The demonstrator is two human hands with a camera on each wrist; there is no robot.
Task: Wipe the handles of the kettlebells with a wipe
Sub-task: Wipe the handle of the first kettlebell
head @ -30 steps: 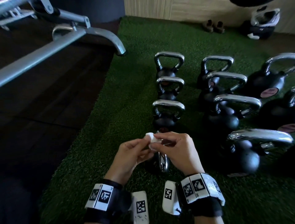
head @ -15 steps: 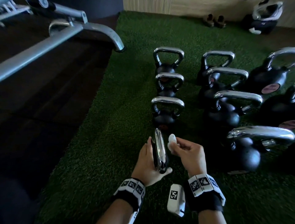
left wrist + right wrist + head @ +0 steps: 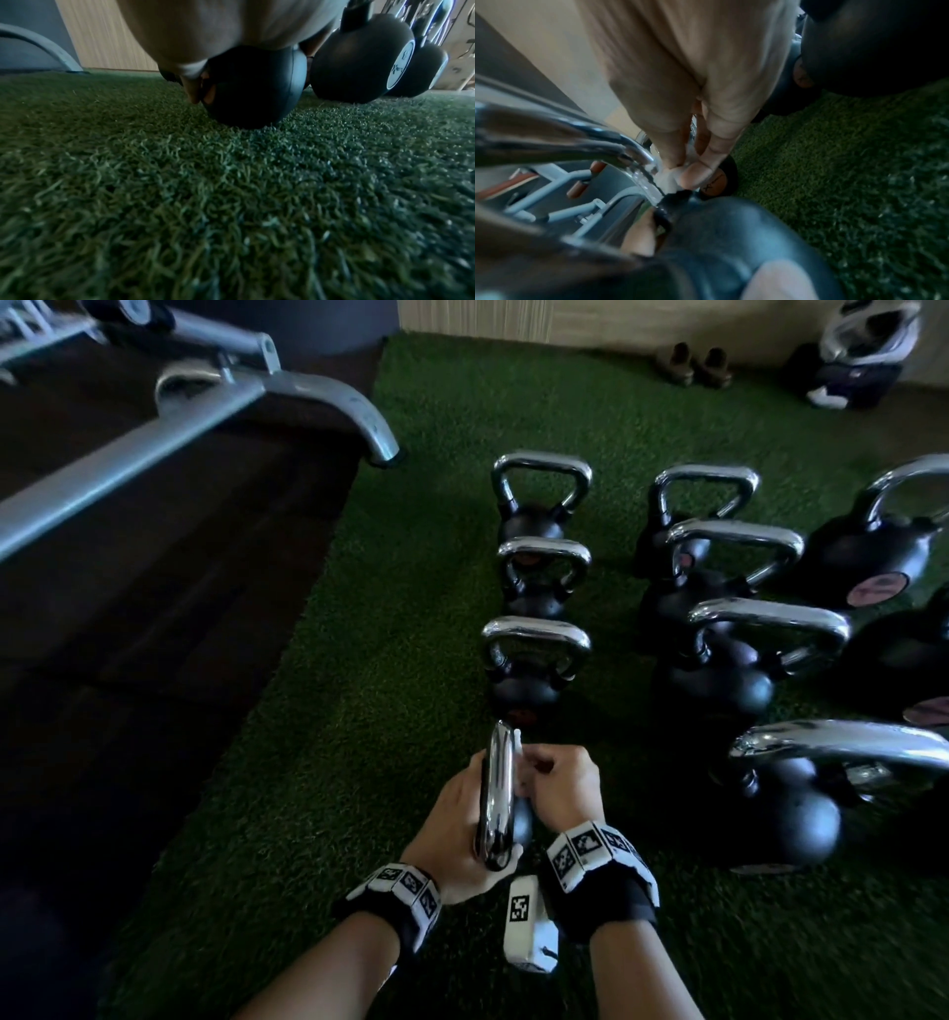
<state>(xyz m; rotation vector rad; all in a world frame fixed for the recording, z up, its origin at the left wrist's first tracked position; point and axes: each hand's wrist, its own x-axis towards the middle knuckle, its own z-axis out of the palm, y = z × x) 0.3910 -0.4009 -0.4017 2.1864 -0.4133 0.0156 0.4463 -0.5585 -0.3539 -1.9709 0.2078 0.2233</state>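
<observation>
Your left hand point(image 3: 457, 834) braces the near small black kettlebell with the chrome loop handle point(image 3: 497, 801), palm against its left side; the wrist view suggests fingertips curl on the ball, though blur makes that uncertain. Your right hand point(image 3: 557, 791) pinches the small white crumpled wipe point(image 3: 671, 176) between thumb and fingertips, pressed to the handle's far end, at 12 o'clock of the loop, just above the black collar.

The risks: the chrome is smooth and mirror-slick, so a small wad can skate off or slip from your pinch. The ball is round and matte, sitting on springy green artificial turf point(image 3: 359, 711); push sideways too hard and it may rock or roll toward the next kettlebell point(image 3: 534, 660) at 12 o'clock, which stands near. If the wipe stays this bunched, it probably touches only a narrow strip, leaving the underside of the loop unwiped.

More chrome-handled kettlebells stand in rows from 12 to 3 o'clock, their handles not yet reached.
</observation>
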